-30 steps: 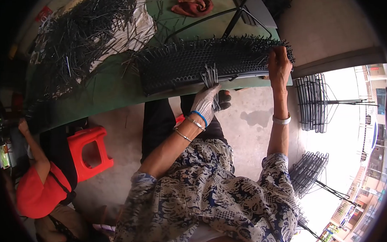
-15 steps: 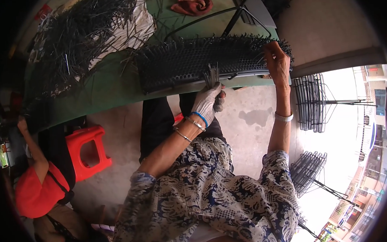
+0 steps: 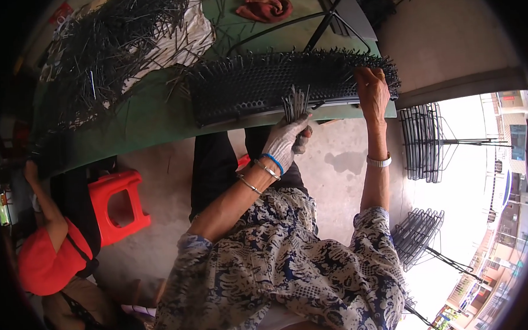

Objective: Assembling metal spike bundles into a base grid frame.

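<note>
A long black perforated rack [image 3: 256, 95] lies along the table's near edge, with short black strips sticking up thickly along its far side. My gloved left hand [image 3: 289, 136] is closed round a bundle of thin dark strips [image 3: 296, 101], held upright just in front of the rack. At the rack's right end, my bare right hand [image 3: 374, 94] has its fingers bent together against the holes and strips. What those fingertips pinch, if anything, is too small to make out.
A heap of loose black strips [image 3: 114, 48] lies on a white sack [image 3: 184, 45] on the green table [image 3: 140, 125]. Behind the rack are a red cloth [image 3: 264, 8] and a black metal stand [image 3: 323, 26]. A red stool [image 3: 120, 208] and another person [image 3: 52, 254] are at left; wire racks [image 3: 420, 142] stand right.
My right hand has shifted slightly left and down along the rack. The bundle in my left hand has fanned out a little and tilted right.
</note>
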The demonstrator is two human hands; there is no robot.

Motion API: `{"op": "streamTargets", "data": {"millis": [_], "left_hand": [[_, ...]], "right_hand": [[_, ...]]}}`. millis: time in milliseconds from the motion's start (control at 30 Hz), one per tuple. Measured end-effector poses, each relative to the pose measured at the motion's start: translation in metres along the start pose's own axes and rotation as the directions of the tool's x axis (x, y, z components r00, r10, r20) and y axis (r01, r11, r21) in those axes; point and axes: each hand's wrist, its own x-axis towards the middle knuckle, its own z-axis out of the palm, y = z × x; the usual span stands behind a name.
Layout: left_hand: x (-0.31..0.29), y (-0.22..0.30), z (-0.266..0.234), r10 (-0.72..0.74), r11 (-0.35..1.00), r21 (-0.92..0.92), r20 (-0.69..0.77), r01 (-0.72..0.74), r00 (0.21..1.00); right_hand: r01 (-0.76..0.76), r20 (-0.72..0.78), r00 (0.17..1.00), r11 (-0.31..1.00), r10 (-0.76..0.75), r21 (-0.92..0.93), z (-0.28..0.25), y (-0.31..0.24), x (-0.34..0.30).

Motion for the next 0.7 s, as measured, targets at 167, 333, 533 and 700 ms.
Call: {"op": "streamTargets", "data": {"millis": [167, 333, 533, 700], "left_hand": [[-0.004, -0.001, 0.001, 0.020, 1.000, 0.002, 0.034, -0.020, 0.999], [-0.008, -0.007, 0.001, 0.045, 0.994, 0.093, 0.121, -0.056, 0.992], [-0.015, -0.011, -0.004, 0.030, 0.978, 0.197, 0.220, -0.075, 0.975], [-0.015, -0.007, -0.006, -0.052, 0.962, 0.275, 0.201, -0.005, 0.978]], "right_hand": [[-0.028, -0.063, 0.998, 0.999, 0.029, 0.018, -0.012, -0.021, -0.018], [-0.419, 0.520, 0.854, 0.599, 0.005, 0.682, -0.032, -0.067, -0.045], [-0.512, 0.533, 0.844, 0.373, 0.051, 0.774, -0.044, -0.062, -0.062], [-0.375, 0.191, 0.913, 0.561, 0.359, 0.738, -0.059, -0.056, -0.057]]}}
